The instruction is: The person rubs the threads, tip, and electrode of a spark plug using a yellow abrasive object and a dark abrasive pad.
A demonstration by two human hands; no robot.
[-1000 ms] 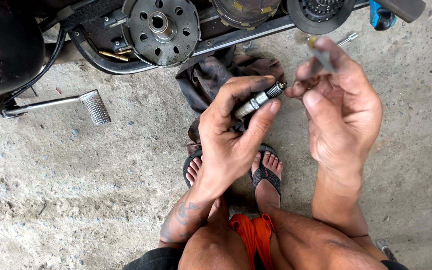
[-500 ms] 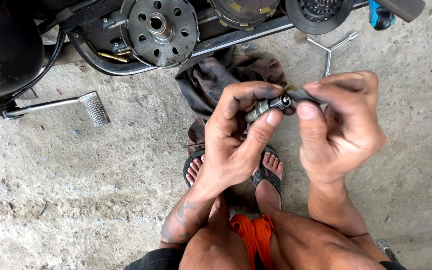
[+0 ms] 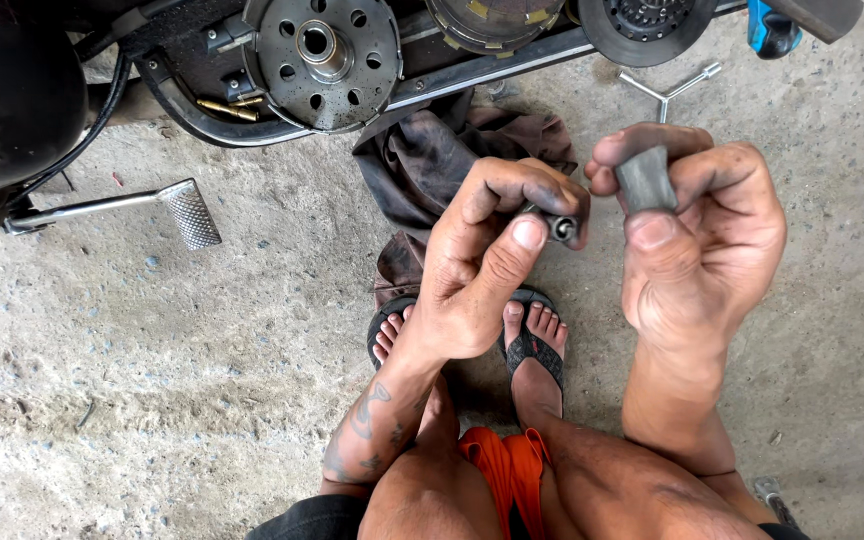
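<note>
Concrete floor (image 3: pixel 152 400), rag (image 3: pixel 422 160) (clutch (image 3: pixel 327 55) beyond)

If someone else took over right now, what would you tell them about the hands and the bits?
Left hand: pinches a small metal cylinder, open end facing up.
Right hand: holds a small grey sleeve-like piece between thumb and fingers.
The two pieces are apart, not joined.
Nearby on the concrete floor: dark rag, Y-shaped wrench, opened engine with round drum.

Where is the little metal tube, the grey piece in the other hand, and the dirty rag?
little metal tube (image 3: pixel 562 226): head view, its open round end.
grey piece (image 3: pixel 644 180): head view, its flat middle.
dirty rag (image 3: pixel 422 160): head view, its crumpled folds.
</note>
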